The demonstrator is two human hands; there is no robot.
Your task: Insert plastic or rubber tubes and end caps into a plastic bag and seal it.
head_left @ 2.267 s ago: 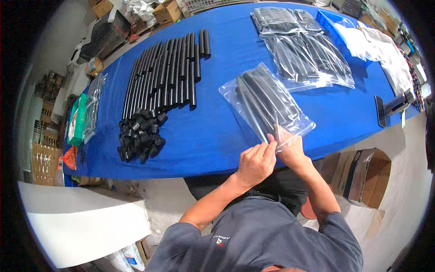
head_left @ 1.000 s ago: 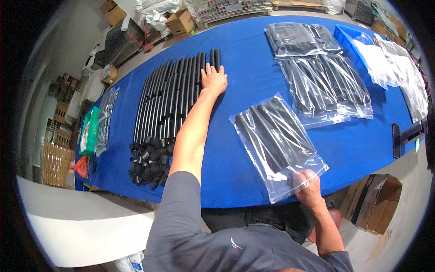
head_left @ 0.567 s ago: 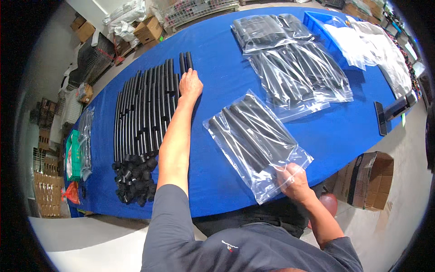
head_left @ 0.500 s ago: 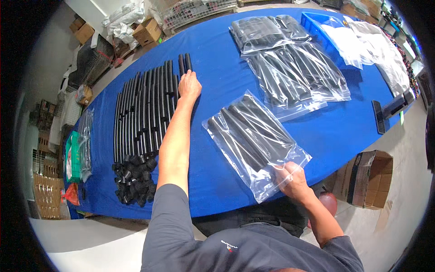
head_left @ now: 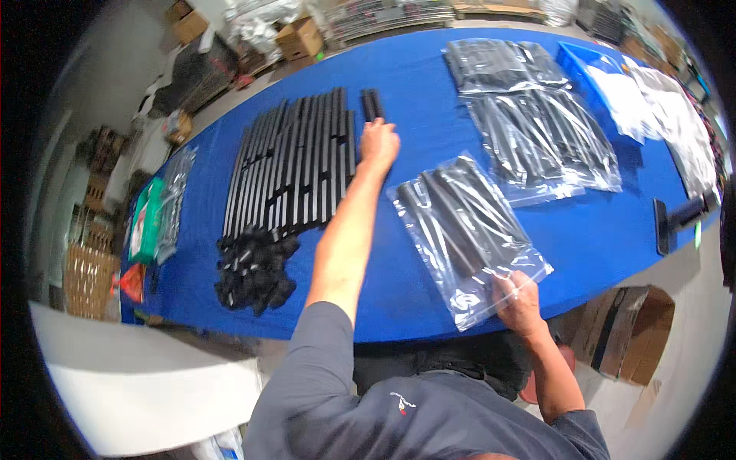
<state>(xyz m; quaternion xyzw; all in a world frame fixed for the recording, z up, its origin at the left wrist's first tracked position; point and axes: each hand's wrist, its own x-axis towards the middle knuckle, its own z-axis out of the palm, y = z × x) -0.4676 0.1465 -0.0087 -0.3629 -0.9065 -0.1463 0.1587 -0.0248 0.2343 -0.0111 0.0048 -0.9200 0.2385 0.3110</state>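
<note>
My left hand (head_left: 379, 144) is closed around the near end of a pair of black tubes (head_left: 371, 103). A strip of blue cloth separates the pair from the long row of black tubes (head_left: 307, 153) on its left. My right hand (head_left: 517, 300) pinches the near edge of a clear plastic bag (head_left: 469, 297) that lies on the table. Several black tubes (head_left: 460, 218) show inside this bag. At the near end of the row sits a heap of small black caps (head_left: 255, 270).
Filled clear bags of black tubes (head_left: 544, 138) lie at the far right, beside a blue bin (head_left: 586, 77) with white plastic bags. A green tray (head_left: 146, 222) stands at the left edge of the blue tablecloth (head_left: 418, 84). An open cardboard box (head_left: 632, 333) is on the floor.
My left hand has drawn the pair of tubes rightward, away from the row. My right hand still grips the bag. The whole view has shifted, so things appear further right.
</note>
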